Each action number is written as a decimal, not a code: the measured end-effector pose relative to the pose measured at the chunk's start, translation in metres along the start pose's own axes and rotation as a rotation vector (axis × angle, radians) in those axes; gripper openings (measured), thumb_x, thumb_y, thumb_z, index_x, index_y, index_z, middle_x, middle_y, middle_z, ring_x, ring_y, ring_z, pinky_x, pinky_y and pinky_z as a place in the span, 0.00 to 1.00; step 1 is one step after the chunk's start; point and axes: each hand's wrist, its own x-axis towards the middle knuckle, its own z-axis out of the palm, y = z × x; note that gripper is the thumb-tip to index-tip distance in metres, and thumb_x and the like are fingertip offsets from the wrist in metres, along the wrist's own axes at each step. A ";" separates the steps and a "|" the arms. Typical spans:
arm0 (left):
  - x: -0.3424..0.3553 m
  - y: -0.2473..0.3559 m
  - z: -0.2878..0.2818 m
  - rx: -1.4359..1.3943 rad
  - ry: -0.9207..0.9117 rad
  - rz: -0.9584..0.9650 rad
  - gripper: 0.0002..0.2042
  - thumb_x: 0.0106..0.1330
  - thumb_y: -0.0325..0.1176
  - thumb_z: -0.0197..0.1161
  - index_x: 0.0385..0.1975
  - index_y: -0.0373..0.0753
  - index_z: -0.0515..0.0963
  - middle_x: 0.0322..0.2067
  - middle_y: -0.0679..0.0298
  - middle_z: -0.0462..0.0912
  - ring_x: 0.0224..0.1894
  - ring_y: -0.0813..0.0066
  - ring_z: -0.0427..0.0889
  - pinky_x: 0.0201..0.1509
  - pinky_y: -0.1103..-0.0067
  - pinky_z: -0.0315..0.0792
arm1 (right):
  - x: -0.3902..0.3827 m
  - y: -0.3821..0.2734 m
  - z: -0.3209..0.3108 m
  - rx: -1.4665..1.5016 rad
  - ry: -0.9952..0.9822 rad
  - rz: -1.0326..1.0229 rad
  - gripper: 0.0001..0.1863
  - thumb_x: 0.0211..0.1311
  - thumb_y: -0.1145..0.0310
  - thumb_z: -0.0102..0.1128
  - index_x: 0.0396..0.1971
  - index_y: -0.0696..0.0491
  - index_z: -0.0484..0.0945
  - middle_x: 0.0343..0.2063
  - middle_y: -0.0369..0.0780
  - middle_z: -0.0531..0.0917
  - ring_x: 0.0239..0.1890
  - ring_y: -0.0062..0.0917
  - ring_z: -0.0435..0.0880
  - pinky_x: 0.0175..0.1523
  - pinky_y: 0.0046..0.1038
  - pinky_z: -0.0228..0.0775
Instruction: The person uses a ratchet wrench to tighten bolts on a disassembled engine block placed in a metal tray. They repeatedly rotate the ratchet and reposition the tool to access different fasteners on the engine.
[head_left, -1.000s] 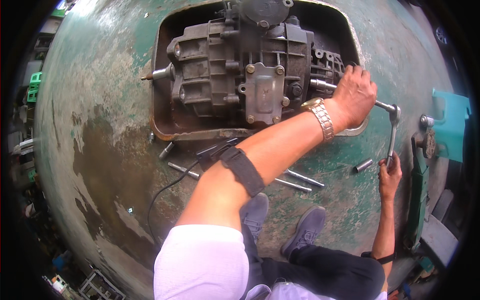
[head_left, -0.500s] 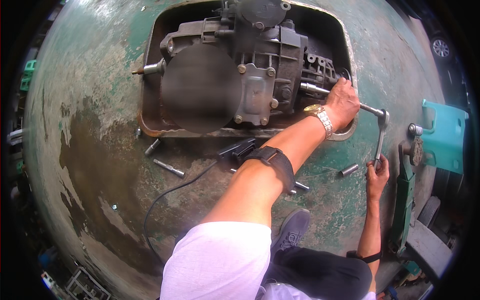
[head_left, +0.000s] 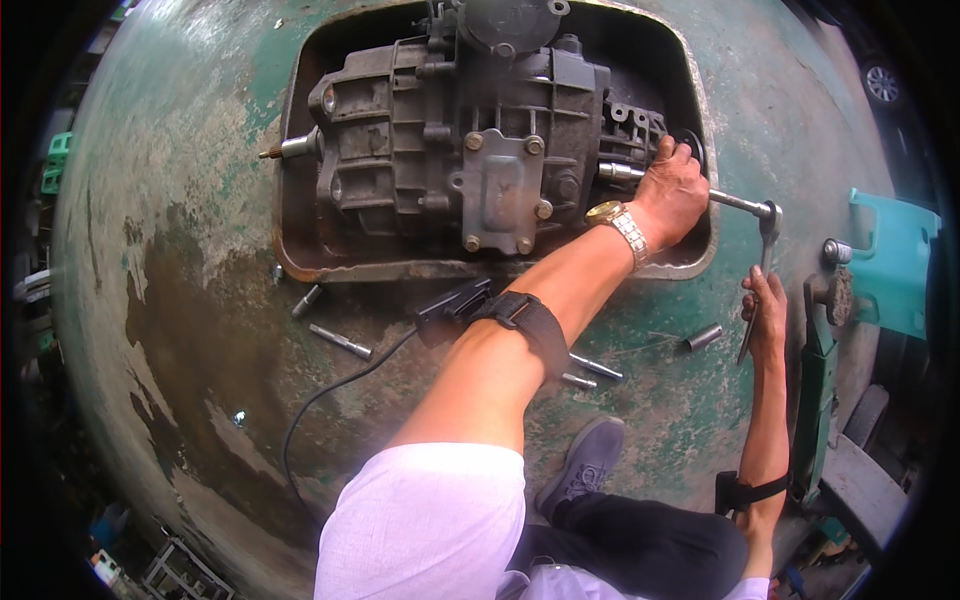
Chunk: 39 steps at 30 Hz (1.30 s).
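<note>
A gearbox (head_left: 400,150), grey and ribbed with a bolted cover plate, lies in a rusty metal tray (head_left: 480,268). My left hand (head_left: 672,190) is closed around a long extension bar (head_left: 735,201) at the gearbox's right end. On the bar's inner end a socket (head_left: 615,171) reaches in toward the housing. The outer end carries a ratchet wrench (head_left: 768,228), its handle slanting down toward me. The fingers of my right hand (head_left: 765,310) are curled on that handle, whose tip shows below them.
Loose sockets and extension pieces (head_left: 341,341) lie on the worn green floor, one socket (head_left: 703,337) below the tray's right corner. A teal plastic stool (head_left: 893,265) and a green metal stand (head_left: 815,400) are at the right. A black cable (head_left: 345,378) runs from my left arm's strap.
My right hand has moved up along the ratchet handle toward its head, leaving the handle's tip exposed below. My left hand keeps its hold on the bar. The whole view has shifted slightly.
</note>
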 end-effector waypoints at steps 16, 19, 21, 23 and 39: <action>-0.002 -0.004 -0.010 -0.013 0.087 -0.016 0.09 0.55 0.32 0.58 0.28 0.36 0.83 0.35 0.52 0.79 0.48 0.51 0.74 0.67 0.51 0.55 | 0.027 0.023 0.019 0.168 0.266 -0.106 0.27 0.67 0.40 0.51 0.31 0.53 0.74 0.17 0.28 0.67 0.16 0.10 0.60 0.20 0.14 0.48; -0.003 -0.005 -0.012 -0.033 0.052 -0.023 0.09 0.55 0.32 0.58 0.28 0.35 0.84 0.37 0.51 0.78 0.50 0.51 0.73 0.68 0.51 0.55 | 0.019 0.013 0.012 0.072 0.209 -0.024 0.26 0.70 0.43 0.49 0.32 0.54 0.74 0.17 0.28 0.67 0.15 0.10 0.59 0.19 0.15 0.47; -0.003 -0.006 -0.012 -0.052 0.017 -0.030 0.09 0.55 0.31 0.58 0.29 0.35 0.84 0.38 0.50 0.77 0.51 0.50 0.72 0.68 0.52 0.54 | 0.012 0.000 0.006 0.003 0.163 0.012 0.24 0.71 0.44 0.48 0.33 0.54 0.75 0.17 0.28 0.66 0.15 0.10 0.59 0.18 0.15 0.46; -0.004 -0.008 -0.013 -0.062 0.024 -0.018 0.09 0.55 0.31 0.58 0.29 0.35 0.84 0.38 0.51 0.77 0.51 0.50 0.71 0.69 0.52 0.54 | 0.003 -0.015 -0.001 -0.058 0.112 0.016 0.24 0.72 0.46 0.48 0.34 0.54 0.75 0.17 0.28 0.66 0.15 0.10 0.59 0.18 0.15 0.45; -0.006 -0.014 -0.025 -0.099 -0.045 0.034 0.08 0.51 0.29 0.61 0.29 0.36 0.83 0.39 0.49 0.76 0.52 0.50 0.71 0.69 0.53 0.54 | -0.010 -0.016 0.009 -0.137 0.120 -0.020 0.19 0.70 0.50 0.52 0.34 0.53 0.74 0.17 0.27 0.66 0.15 0.10 0.60 0.18 0.16 0.49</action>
